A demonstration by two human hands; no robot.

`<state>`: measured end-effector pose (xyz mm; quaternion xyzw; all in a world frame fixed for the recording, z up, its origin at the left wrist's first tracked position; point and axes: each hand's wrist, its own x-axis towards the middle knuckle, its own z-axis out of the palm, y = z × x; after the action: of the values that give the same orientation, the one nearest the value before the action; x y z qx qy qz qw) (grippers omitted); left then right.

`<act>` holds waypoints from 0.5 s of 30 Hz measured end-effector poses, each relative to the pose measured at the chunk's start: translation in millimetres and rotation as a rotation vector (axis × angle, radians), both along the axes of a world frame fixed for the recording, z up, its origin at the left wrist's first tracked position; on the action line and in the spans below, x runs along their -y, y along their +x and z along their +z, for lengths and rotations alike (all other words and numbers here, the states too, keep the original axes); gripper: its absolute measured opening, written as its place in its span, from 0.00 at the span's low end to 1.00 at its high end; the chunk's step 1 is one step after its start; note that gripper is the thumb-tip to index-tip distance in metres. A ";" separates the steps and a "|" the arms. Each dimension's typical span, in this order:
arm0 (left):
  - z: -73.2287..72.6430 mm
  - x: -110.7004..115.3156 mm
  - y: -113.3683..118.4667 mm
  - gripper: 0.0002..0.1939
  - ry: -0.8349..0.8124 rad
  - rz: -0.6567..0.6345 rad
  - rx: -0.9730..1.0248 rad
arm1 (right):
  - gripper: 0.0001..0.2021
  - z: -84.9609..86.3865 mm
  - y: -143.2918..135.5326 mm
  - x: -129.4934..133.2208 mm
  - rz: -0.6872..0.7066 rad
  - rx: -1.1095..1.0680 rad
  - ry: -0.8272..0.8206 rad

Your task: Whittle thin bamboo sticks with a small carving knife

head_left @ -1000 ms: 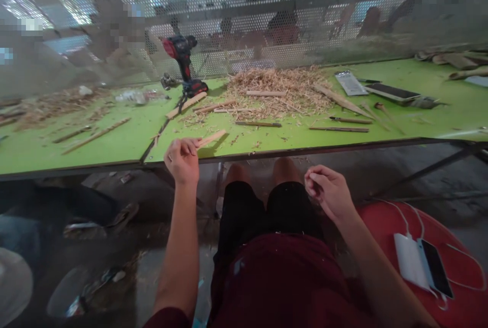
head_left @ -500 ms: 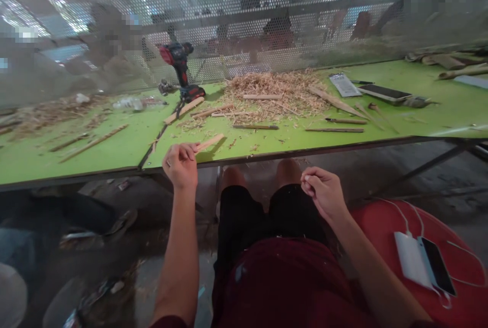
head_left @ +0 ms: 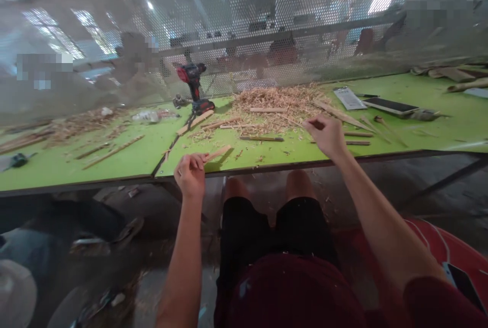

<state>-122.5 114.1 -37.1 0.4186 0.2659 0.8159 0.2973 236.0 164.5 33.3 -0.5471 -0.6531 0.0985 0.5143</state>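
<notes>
My left hand (head_left: 191,174) is closed on one end of a short, flat wooden strip (head_left: 219,153), whose free end points right over the near edge of the green table (head_left: 125,168). Out over the table, my right hand (head_left: 327,135) has its fingers pinched together in front of a heap of wood shavings (head_left: 280,99). Whether anything small is between those fingertips is hidden. A slim pencil-like tool (head_left: 261,139) lies between my hands. Partly covered by my right hand are two thin dark sticks, one being a brown stick (head_left: 358,134).
A cordless drill (head_left: 194,86) stands at the back beside the table seam. Toward the back right lie a white packet (head_left: 348,98) and a phone (head_left: 392,105). A perforated metal screen (head_left: 244,28) rises behind. The red stool (head_left: 453,239) at my right carries a cabled phone.
My right hand has risen from above my lap and reached forward over the table to the shavings. My left hand still grips the wooden strip. The camera view has shifted slightly.
</notes>
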 end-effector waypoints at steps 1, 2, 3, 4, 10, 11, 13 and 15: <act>-0.1 0.4 -0.1 0.22 -0.002 -0.001 0.000 | 0.04 4.2 2.8 -13.4 -0.026 0.078 -0.022; -0.3 0.8 -0.3 0.22 -0.007 0.002 -0.005 | 0.03 6.9 5.8 -24.4 -0.030 0.150 -0.057; -0.6 1.1 -0.5 0.22 -0.013 0.008 -0.013 | 0.02 7.9 9.2 -32.7 -0.015 0.210 -0.088; -0.9 1.3 -0.5 0.22 -0.020 0.013 -0.021 | 0.03 7.1 12.6 -38.4 0.010 0.257 -0.113; -1.8 -2.7 8.2 0.21 -0.013 0.161 -0.056 | 0.08 -21.7 11.0 -32.2 0.100 0.368 -0.140; -2.2 -3.9 10.4 0.20 -0.018 0.211 -0.077 | 0.08 -25.8 4.5 -28.4 0.123 0.423 -0.133; -3.9 -5.8 13.0 0.19 -0.041 0.276 -0.138 | 0.10 -30.0 -12.1 -22.5 0.133 0.554 -0.104; -6.7 -7.0 11.6 0.17 -0.066 0.313 -0.206 | 0.12 -29.3 -29.6 -20.5 0.101 0.651 -0.079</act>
<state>-110.9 121.1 -43.8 0.4434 0.3837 0.7958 0.1514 206.4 185.0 4.0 -0.5362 -0.8051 -0.0308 0.2517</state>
